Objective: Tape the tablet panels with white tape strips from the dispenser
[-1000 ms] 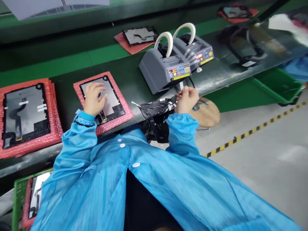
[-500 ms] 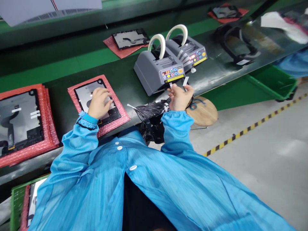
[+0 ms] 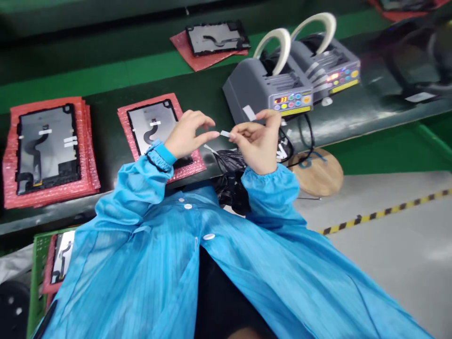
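My right hand (image 3: 259,146) pinches a short white tape strip (image 3: 225,134) by its right end. A second tape strip (image 3: 249,112) sticks to the tip of that hand's index finger. My left hand (image 3: 187,134) is open, thumb and fingers apart, its thumb tip close to the free end of the first strip; whether they touch I cannot tell. Under and beyond my left hand lies a tablet screen panel (image 3: 141,117) with a dark flex cable and a white strip on it, on pink bubble wrap (image 3: 126,123). My left hand and sleeve partly hide the panel.
Two grey tape dispensers (image 3: 243,84) with tape rolls stand at the back right. A stack of wrapped panels (image 3: 52,160) lies left, another panel (image 3: 215,46) behind. A black plastic bag (image 3: 235,193) hangs at the bench edge, beside a round wooden stool (image 3: 318,176).
My left hand has lifted off the panel and moved right towards my right hand. My right hand has come away from the dispenser with tape strips. The view has shifted.
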Action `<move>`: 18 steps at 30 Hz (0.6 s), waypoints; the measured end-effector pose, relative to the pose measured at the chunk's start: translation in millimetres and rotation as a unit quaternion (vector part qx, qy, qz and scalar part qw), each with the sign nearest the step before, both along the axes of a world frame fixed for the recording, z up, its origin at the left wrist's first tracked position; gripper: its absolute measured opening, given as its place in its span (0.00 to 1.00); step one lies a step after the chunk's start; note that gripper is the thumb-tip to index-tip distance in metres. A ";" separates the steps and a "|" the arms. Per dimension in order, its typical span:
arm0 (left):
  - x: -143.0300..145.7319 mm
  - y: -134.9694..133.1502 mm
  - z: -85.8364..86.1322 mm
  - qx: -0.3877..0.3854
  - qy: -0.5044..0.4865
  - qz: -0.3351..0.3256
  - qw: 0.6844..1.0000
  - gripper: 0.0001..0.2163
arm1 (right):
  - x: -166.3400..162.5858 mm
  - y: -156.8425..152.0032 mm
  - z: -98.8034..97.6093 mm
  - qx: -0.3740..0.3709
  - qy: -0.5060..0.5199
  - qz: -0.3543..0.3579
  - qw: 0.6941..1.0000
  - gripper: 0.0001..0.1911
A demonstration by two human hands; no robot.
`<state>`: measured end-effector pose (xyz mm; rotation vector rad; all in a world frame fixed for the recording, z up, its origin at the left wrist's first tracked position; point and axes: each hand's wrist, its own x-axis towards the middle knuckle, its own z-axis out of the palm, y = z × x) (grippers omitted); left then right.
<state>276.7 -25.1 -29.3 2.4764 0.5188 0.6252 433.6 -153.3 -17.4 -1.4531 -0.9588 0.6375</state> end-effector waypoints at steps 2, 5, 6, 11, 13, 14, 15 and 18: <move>-3.9 0.2 -1.8 -0.012 0.004 0.010 1.000 0.20 | -13.6 14.7 1.3 -0.031 0.007 0.046 0.998 0.27; -18.0 4.8 -9.7 -0.029 0.003 0.043 0.999 0.21 | -23.5 33.4 -4.5 -0.069 0.021 0.072 0.995 0.27; -23.2 6.8 -13.2 -0.035 0.000 0.058 0.998 0.21 | -24.2 38.2 -8.1 -0.074 0.027 0.072 0.994 0.27; -40.8 11.5 -24.6 -0.077 -0.023 0.120 0.990 0.20 | -19.1 54.5 -34.3 -0.040 0.020 0.099 0.994 0.28; -43.4 10.3 -24.6 -0.092 -0.019 0.134 0.987 0.19 | -17.5 60.1 -45.7 -0.018 0.009 0.136 0.990 0.29; -44.2 9.6 -24.1 -0.098 -0.016 0.140 0.985 0.18 | -17.2 62.8 -50.7 -0.010 0.005 0.151 0.988 0.29; -44.7 9.1 -23.6 -0.102 -0.013 0.146 0.984 0.17 | -17.4 65.6 -54.9 -0.005 0.003 0.161 0.987 0.30; -44.8 9.8 -24.0 -0.110 -0.001 0.164 0.980 0.14 | -19.3 73.9 -63.5 0.000 0.005 0.169 0.986 0.31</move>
